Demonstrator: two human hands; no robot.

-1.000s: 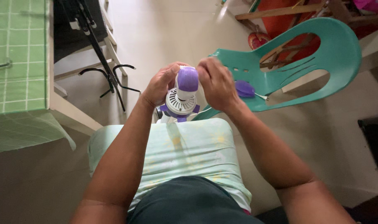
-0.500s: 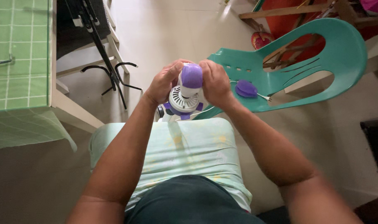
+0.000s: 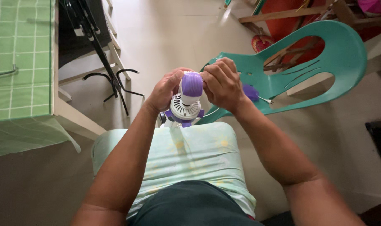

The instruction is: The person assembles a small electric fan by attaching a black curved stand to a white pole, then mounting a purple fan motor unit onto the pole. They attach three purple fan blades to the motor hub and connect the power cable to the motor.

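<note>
1. We're holding a small white and purple fan motor (image 3: 185, 100) upright over our lap, gripping it from both sides.
2. Our left hand (image 3: 167, 88) is cupping its left side, fingers curled and pressed together around the purple cap (image 3: 192, 83).
3. Our right hand (image 3: 222, 85) is doing the same on the other side — fingertips pinching that cap.
4. Just past our right knuckles, a purple part (image 3: 251, 92) is lying on the teal plastic chair (image 3: 307, 79).

A pale smooth tiled floor (image 3: 173, 37) carried a teal moulded plastic chair (image 3: 324, 54), whose seat bore a small purple oval plastic piece (image 3: 251, 92).
</note>
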